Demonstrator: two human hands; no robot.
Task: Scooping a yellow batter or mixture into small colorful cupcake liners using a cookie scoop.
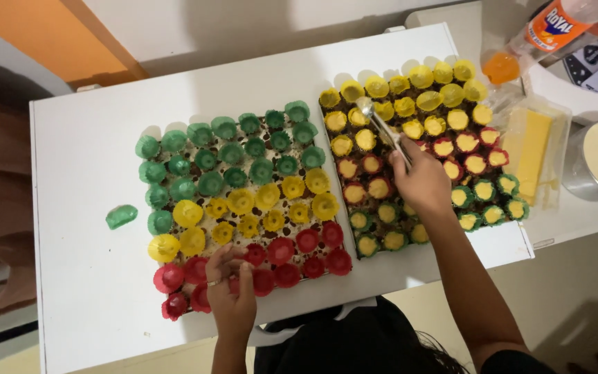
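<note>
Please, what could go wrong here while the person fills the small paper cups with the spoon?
1. The spoon in the right hand passes over filled cups; batter could drip onto their rims.
2. The left hand rests on the red cups at the table edge; a push might crush or tip them.
3. One green cup lies apart and could be forgotten.

Both arms are bare to the elbow, a ring sits on the left hand [232, 294], and the top is dark.

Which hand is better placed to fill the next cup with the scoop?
Probably the right hand: it holds the metal scoop over the filled tray. The left hand rests on red cups.
</note>
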